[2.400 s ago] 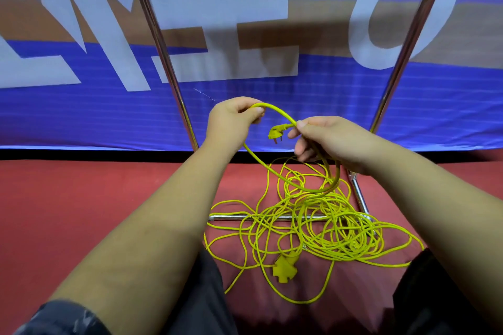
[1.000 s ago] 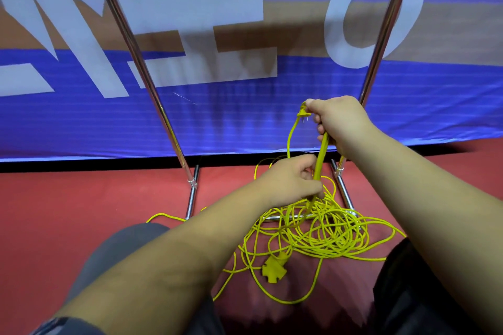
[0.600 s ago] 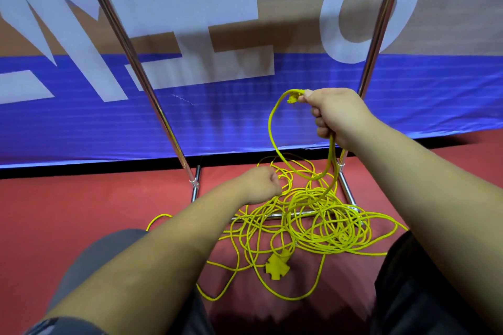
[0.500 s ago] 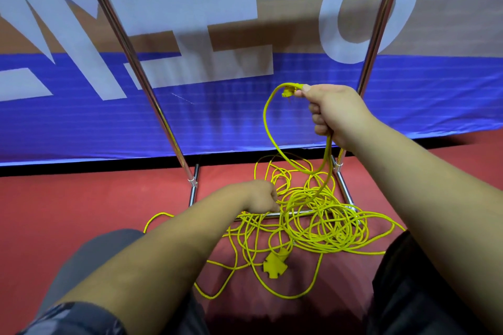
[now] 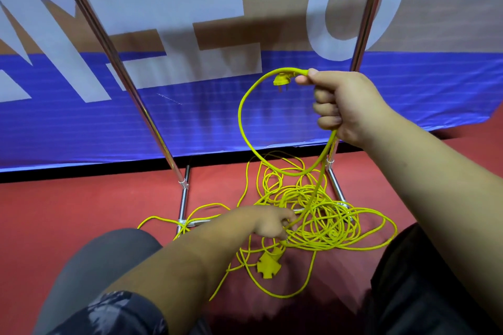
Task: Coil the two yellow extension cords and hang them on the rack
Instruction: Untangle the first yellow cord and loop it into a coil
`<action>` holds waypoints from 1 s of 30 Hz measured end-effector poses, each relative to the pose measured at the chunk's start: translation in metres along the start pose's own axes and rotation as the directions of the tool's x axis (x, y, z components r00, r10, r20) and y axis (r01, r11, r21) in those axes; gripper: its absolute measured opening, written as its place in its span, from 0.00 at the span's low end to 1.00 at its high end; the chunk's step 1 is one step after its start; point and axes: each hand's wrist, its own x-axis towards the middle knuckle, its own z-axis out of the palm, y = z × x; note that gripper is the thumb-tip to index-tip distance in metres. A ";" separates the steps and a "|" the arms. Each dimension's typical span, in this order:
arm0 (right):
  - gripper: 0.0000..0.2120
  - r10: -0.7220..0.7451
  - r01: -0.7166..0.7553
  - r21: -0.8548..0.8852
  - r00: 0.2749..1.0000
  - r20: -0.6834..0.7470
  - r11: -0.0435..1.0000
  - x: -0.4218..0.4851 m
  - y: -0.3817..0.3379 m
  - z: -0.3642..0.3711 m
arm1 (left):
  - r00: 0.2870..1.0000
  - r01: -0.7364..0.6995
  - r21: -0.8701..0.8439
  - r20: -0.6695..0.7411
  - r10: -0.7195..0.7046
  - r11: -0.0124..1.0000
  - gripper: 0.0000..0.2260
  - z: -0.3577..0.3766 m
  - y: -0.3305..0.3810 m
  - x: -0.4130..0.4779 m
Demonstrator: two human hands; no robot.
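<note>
A tangle of yellow extension cord lies on the red floor across the rack's base. My right hand is raised and grips one loop of the cord, with the yellow plug sticking out past my thumb. From that hand a strand runs down to my left hand, which is low at the pile and holds the strand between its fingers. A yellow multi-way socket lies on the floor in front of the pile. The rack's two chrome uprights rise on either side.
The rack's chrome base bars lie on the floor under the cord. A blue banner with white letters hangs right behind the rack. My knees frame the bottom of the view. Red floor spreads to the left.
My left hand has slid down the strand from near my right hand to the pile on the floor. My right hand has risen a little, and one loop now hangs from it.
</note>
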 end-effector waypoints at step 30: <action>0.12 0.174 -0.058 -0.486 0.965 0.198 0.872 0.006 0.059 0.028 | 0.959 -0.250 -0.561 -0.030 -0.283 -0.789 0.08 -0.164 -0.018 -0.124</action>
